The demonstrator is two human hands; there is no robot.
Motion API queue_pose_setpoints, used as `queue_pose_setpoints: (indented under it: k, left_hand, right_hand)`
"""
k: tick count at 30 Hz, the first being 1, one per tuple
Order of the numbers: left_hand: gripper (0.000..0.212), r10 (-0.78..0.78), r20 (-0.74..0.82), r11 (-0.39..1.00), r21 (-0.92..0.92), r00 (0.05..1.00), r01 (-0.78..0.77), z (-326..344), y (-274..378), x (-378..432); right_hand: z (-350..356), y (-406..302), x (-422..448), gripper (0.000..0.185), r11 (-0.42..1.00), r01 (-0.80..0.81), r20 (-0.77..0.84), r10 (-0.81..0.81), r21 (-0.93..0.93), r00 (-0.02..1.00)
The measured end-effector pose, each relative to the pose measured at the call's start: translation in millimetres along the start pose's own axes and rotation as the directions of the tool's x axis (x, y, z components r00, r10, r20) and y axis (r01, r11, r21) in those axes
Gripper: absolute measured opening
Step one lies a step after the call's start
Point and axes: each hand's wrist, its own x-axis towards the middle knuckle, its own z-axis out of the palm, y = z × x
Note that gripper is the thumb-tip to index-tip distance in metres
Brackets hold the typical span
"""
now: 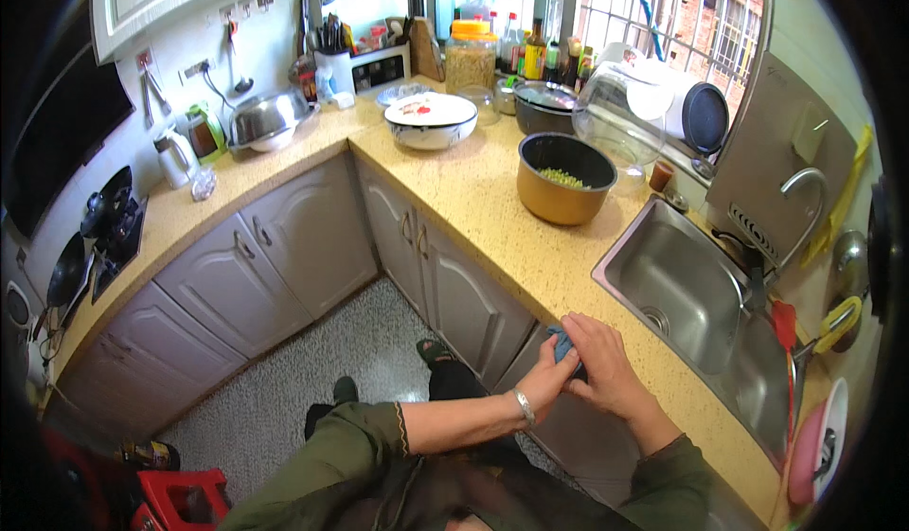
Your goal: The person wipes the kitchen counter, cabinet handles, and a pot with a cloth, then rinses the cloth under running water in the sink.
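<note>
My left hand (545,383), with a silver bracelet at the wrist, is closed around a bunched blue cloth (562,343). My right hand (603,364) presses against the same cloth from the other side. Both hands are together at the front edge of the speckled yellow countertop (490,219), and much of the cloth is hidden by the fingers. Beyond them on the counter stands a golden-brown inner pot (557,194) with a dark lining. Small green beans or peas (562,178) lie inside it. A steel double sink (664,275) is set in the counter to the right.
A lidded patterned bowl (431,132), a dark pot with a glass lid (543,112) and a large jar (470,59) stand at the back. A curved faucet (817,197) rises behind the sink. A red plastic stool (181,495) stands at lower left; a pink basin (813,453) leans at right.
</note>
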Motion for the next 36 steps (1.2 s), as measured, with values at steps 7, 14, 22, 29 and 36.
queue_pose_setpoints:
  k: [7, 14, 22, 29, 36]
  left_hand:
    - [0.065, -0.125, 0.333, 0.991, 0.092, 0.934, 0.100, -37, 23, -13]
    - [0.059, -0.071, 0.325, 0.957, 0.290, 0.943, -0.028, -110, 32, -45]
    - [0.050, -0.109, -0.393, 0.978, 0.121, 0.913, 0.168, -275, -54, -110]
    - [0.038, -0.185, -0.595, 0.963, 0.050, 0.782, 0.265, -350, -111, -138]
    - [0.035, -0.170, -0.563, 0.940, 0.155, 0.809, 0.305, -349, -99, -147]
  right_hand:
    - [8, -15, -18, 0.054, 0.994, -0.036, -0.197, 0.014, -0.108, 0.980]
    - [15, -26, -31, 0.035, 0.903, -0.112, -0.073, 0.089, -0.415, 0.993]
    - [36, -3, 7, 0.035, 0.852, 0.069, 0.089, -0.026, -0.519, 0.996]
    - [96, 24, 111, 0.040, 0.805, 0.291, 0.153, -0.247, -0.517, 0.957]
    - [168, 37, 228, 0.040, 0.839, 0.210, -0.064, -0.278, -0.502, 0.958]
